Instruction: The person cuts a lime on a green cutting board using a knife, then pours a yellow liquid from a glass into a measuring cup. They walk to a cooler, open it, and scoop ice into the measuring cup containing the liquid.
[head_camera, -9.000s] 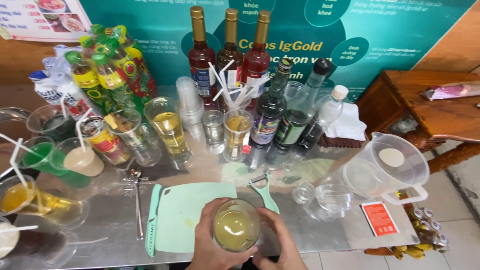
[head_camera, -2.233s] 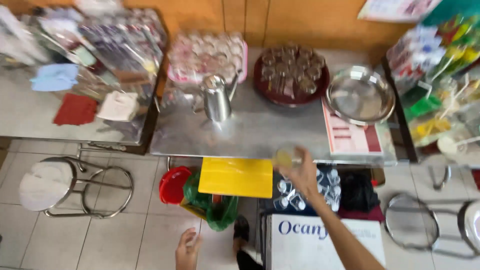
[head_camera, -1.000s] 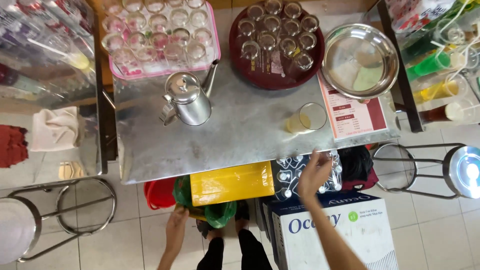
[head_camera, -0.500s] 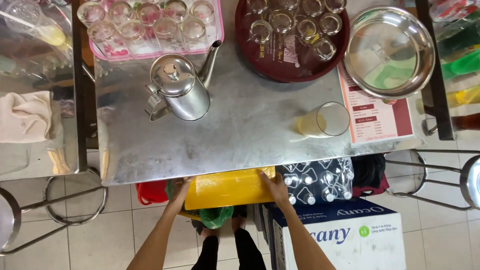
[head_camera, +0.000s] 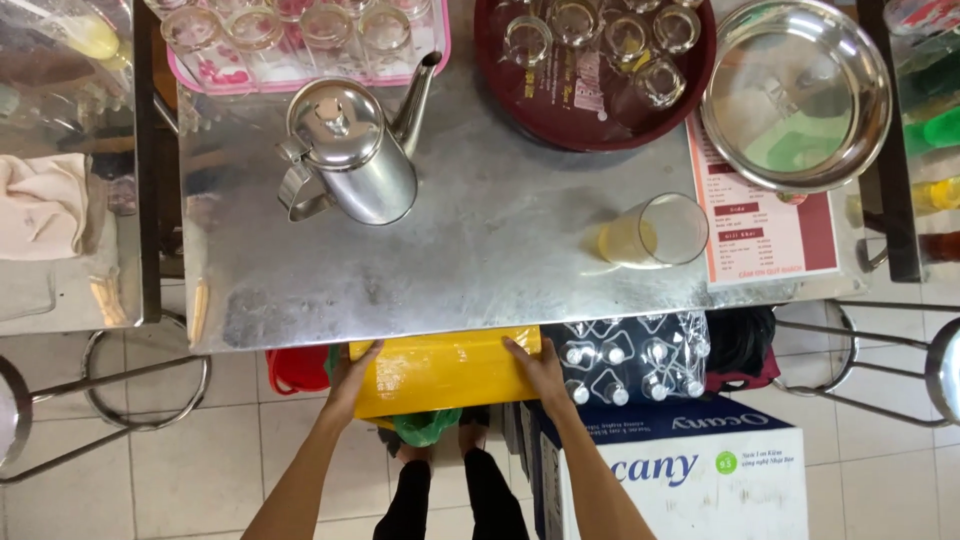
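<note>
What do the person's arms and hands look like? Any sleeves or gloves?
Both arms are bare, with no sleeves showing up to the frame edge. The left hand and right hand wear no gloves. I can't see any rings, watch or bracelets.

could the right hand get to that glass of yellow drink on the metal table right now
Probably yes, once it lets go. The right hand grips the yellow box just below the table edge; the glass stands near that edge with nothing between.

The yellow box (head_camera: 445, 372) looks like smooth, slightly glossy plastic. The surface (head_camera: 500, 250) is dull brushed metal, scuffed and matt. At 11 o'clock, the kettle (head_camera: 350, 155) is polished metal. At 1 o'clock, the basin (head_camera: 795, 95) is shiny steel. The menu card (head_camera: 770, 235) is glossy paper.
</note>
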